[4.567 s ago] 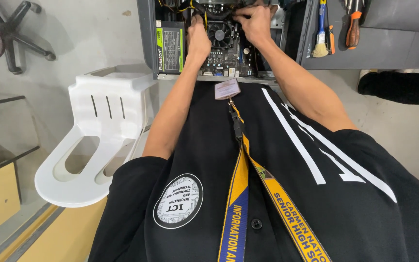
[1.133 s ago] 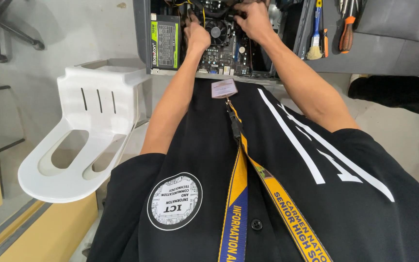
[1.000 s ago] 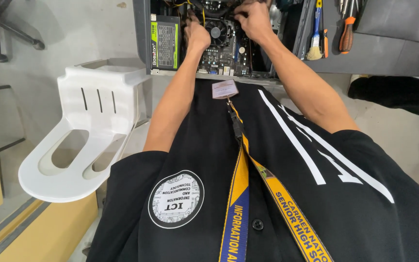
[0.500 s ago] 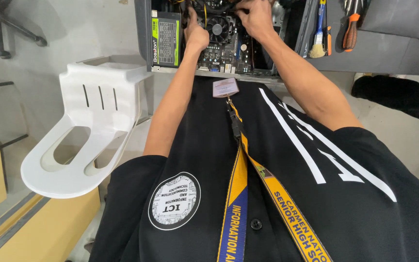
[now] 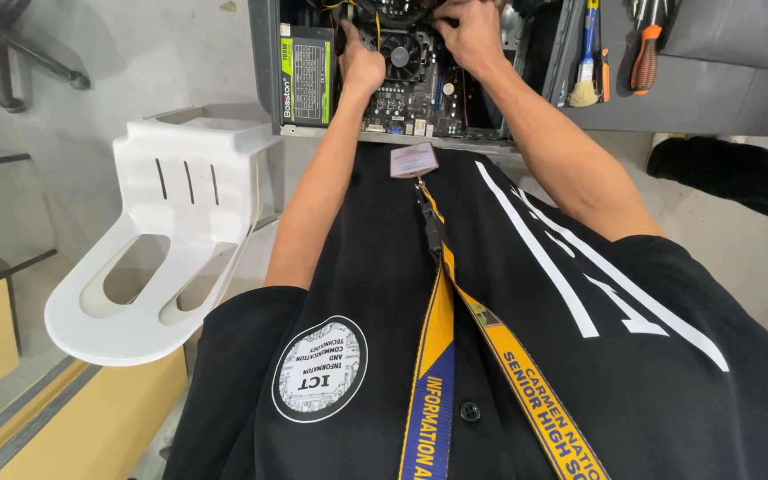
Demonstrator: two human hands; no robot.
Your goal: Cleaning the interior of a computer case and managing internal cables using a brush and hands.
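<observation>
1. Since the frame half a second back, the view has slid a touch lower; my left hand (image 5: 362, 67) has stayed beside the cooler fan (image 5: 399, 55) and my right hand (image 5: 471, 31) has held at the top of the board.
2. Open computer case (image 5: 526, 53) lies on its side on the desk (image 5: 695, 98), at the top centre of view. Inside: a dark motherboard (image 5: 406, 102), one black round fan, and one grey power supply (image 5: 306, 76) with a green label at the left wall.
3. Left fingers curled together against the board just left of the fan; whether they pinch anything, I cannot tell. Right fingers bunched over something at the frame's upper edge, hidden.
4. Room: case walls hem both hands in, left and right; the near rim sits just past my lanyard badge (image 5: 413, 160).
5. Count: one brush (image 5: 586, 67) and one orange-handled screwdriver (image 5: 644, 58) right of the case; one white plastic chair (image 5: 157, 240) to the left.
</observation>
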